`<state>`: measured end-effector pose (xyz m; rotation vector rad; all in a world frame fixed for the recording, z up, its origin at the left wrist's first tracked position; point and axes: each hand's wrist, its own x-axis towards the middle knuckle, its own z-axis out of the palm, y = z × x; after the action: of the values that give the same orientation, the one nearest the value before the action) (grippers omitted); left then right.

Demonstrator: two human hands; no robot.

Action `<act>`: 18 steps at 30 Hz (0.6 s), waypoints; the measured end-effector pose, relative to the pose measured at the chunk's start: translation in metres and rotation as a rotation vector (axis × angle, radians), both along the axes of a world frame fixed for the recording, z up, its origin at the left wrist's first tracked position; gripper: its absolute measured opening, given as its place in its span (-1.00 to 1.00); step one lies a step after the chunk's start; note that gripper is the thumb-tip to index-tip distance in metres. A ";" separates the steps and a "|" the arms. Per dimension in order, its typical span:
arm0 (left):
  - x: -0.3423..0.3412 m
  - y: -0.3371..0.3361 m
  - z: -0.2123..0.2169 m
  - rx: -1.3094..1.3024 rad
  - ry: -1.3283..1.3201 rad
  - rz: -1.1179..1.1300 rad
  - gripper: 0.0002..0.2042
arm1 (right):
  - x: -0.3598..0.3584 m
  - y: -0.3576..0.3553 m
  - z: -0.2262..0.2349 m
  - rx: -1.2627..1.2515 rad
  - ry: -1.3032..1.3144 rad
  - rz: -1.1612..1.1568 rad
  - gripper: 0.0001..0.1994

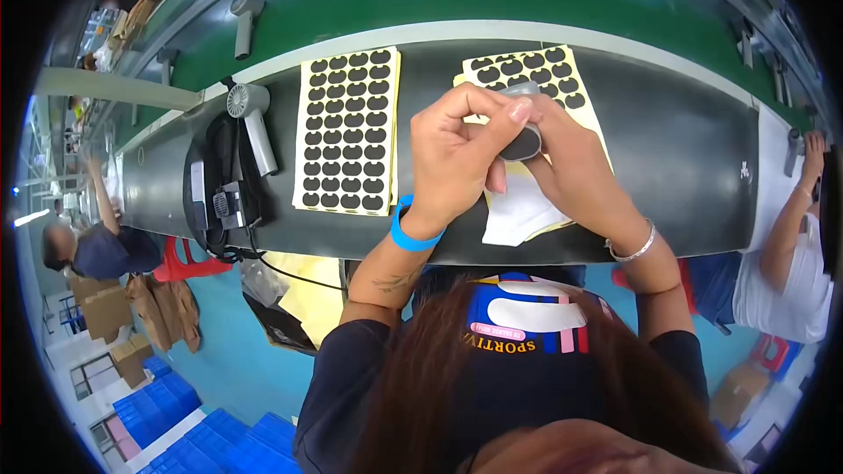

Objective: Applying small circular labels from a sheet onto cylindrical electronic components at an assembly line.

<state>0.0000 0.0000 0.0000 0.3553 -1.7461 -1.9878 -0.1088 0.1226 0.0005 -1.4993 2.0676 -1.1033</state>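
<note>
Both hands meet over the right sheet, their fingers closed round a grey handheld fan (524,145). Its dark rounded end points toward me; the fingers hide most of its body. My left hand (452,149) has its thumb bent over the top of the fan. My right hand (580,166) wraps its other side. Beneath the hands lies a sheet of black oval stickers (562,76), its near part bare white backing. A fuller stack of sticker sheets (349,131) lies to the left, with rows of notched black ovals on it.
Another grey handheld fan (256,133) lies at the left beside a black bag (202,184) with a cable. Beyond the dark table runs a green conveyor belt (439,0) carrying another fan (245,26). People sit at both sides. A yellow sheet (312,294) lies below the table edge.
</note>
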 end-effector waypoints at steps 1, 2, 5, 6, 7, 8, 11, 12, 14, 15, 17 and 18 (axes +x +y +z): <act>-0.001 -0.001 -0.002 0.072 0.049 -0.003 -0.85 | -0.003 -0.001 0.001 -0.064 0.022 0.019 -0.59; -0.002 -0.003 -0.005 0.143 0.099 -0.005 -0.86 | -0.007 -0.002 0.002 -0.127 0.044 0.039 -0.60; -0.013 -0.016 -0.016 0.259 0.252 0.143 -0.86 | -0.040 -0.017 0.009 -0.220 0.171 0.069 -0.61; -0.015 -0.022 -0.020 0.247 0.240 0.146 -0.87 | -0.051 -0.024 0.016 -0.154 -0.071 -0.007 -0.59; -0.019 -0.024 -0.026 0.244 0.245 0.146 -0.87 | -0.073 -0.033 0.009 -0.253 0.180 0.015 -0.55; -0.022 -0.025 -0.035 0.155 0.155 0.155 -0.89 | -0.097 -0.044 0.001 -0.245 0.266 0.016 -0.52; -0.023 -0.024 -0.058 -0.143 -0.012 0.132 -0.80 | -0.173 -0.081 -0.034 -0.067 0.726 -0.129 -0.54; -0.027 -0.023 -0.056 -0.351 -0.057 0.112 -0.75 | -0.212 -0.084 -0.049 -0.051 0.867 -0.128 -0.52; -0.030 -0.020 -0.057 -0.559 -0.102 0.093 -0.69 | -0.270 -0.086 -0.077 0.009 0.961 -0.169 -0.52; -0.027 -0.019 -0.060 -0.652 -0.145 0.069 -0.62 | -0.276 -0.090 -0.077 0.061 1.057 -0.189 -0.52; -0.027 -0.019 -0.064 -0.739 -0.182 0.041 -0.56 | -0.286 -0.084 -0.079 0.042 1.061 -0.192 -0.52; -0.027 -0.019 -0.065 -0.785 -0.193 0.021 -0.48 | -0.285 -0.082 -0.077 0.019 1.054 -0.195 -0.52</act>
<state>-0.0271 -0.0190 -0.0653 0.2895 -2.4491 -1.1341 -0.3938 0.0407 -0.0767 -2.1839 2.8924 -0.2966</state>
